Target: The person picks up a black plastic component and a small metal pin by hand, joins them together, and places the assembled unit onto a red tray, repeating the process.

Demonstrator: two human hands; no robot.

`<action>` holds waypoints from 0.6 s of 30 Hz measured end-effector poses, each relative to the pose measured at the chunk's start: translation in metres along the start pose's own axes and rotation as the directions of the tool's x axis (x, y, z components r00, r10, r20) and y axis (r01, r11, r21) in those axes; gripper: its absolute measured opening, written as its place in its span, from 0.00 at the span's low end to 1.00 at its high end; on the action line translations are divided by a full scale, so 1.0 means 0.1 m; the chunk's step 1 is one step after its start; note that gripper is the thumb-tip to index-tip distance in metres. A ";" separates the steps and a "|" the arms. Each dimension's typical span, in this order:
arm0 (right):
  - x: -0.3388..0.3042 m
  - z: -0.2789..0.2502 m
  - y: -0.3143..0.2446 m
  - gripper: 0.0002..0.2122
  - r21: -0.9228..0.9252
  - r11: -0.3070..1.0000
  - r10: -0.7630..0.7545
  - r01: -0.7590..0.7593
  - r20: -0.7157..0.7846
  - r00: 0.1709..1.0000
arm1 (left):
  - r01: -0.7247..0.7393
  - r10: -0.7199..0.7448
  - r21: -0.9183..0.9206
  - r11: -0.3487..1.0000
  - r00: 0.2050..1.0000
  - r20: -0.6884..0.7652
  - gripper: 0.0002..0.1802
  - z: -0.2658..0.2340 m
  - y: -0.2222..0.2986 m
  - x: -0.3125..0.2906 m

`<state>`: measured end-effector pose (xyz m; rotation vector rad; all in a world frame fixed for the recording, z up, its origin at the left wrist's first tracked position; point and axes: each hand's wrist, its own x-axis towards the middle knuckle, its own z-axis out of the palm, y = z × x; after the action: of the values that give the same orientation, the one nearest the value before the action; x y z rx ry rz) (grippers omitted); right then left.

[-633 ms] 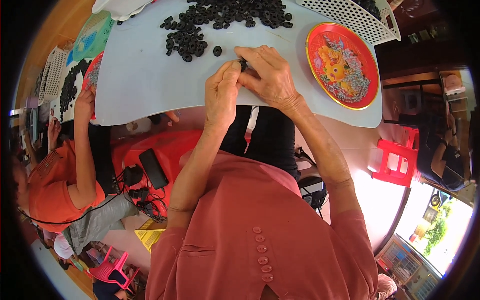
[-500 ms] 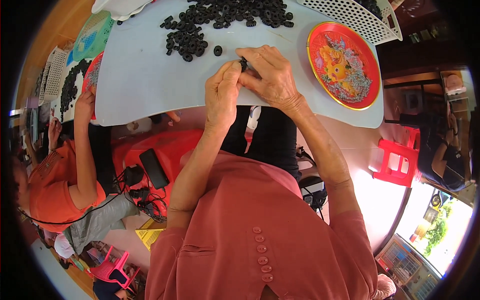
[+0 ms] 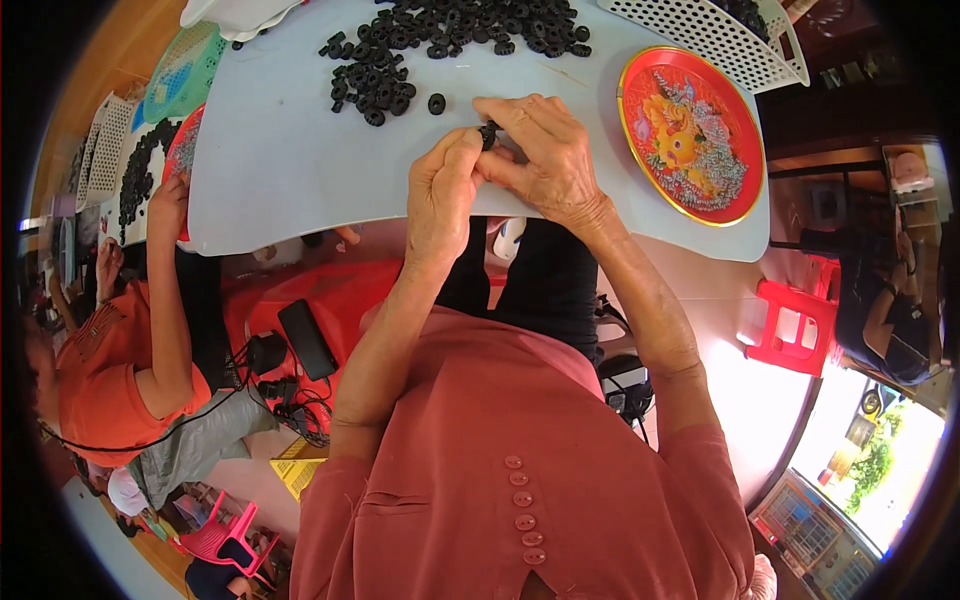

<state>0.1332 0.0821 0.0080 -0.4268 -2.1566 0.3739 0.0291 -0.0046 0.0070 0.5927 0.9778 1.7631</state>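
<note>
**Left hand pinching small black part**

Right hand is curling beside it over worktop near edge, grip partly hidden. Black heap is lying toward far edge; red tray is sitting by right edge, white basket at far right corner.

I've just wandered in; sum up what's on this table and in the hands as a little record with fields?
Left hand: left hand pinching a small black piece
Right hand: right hand at the same piece; exact contact hard to tell
Table: pale worktop
Far side: heap of black pieces
Apart from heap: single black piece
Right side: round red tray with small grey bits
Far right: white perforated basket
</note>
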 end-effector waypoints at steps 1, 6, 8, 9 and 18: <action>0.00 0.00 0.02 0.19 0.015 1.000 0.011 -0.011 -0.010 1.000 | 0.014 -0.014 0.027 1.000 1.000 -0.015 0.14 0.02 0.01 0.01; 0.01 -0.04 0.05 0.19 0.026 0.999 -0.040 0.039 0.020 0.999 | -0.009 0.006 0.064 0.998 0.998 0.061 0.13 -0.08 -0.05 0.06; 0.00 -0.04 0.04 0.18 -0.016 0.998 -0.059 0.060 0.051 0.997 | 0.030 -0.028 0.135 0.990 1.000 -0.014 0.12 -0.05 -0.03 0.08; -0.01 -0.03 0.04 0.18 0.006 0.998 -0.063 0.063 0.028 0.998 | 0.020 -0.021 0.117 0.993 1.000 0.003 0.13 -0.04 -0.03 0.07; -0.06 -0.02 -0.05 0.17 0.043 0.996 -0.082 0.084 -0.042 0.996 | -0.147 0.156 0.358 0.922 0.988 0.003 0.18 -0.29 0.16 -0.02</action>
<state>0.1373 0.0751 0.0064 -0.3163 -2.1150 0.3629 -0.0002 -0.0196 0.0040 0.8990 1.3156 1.7401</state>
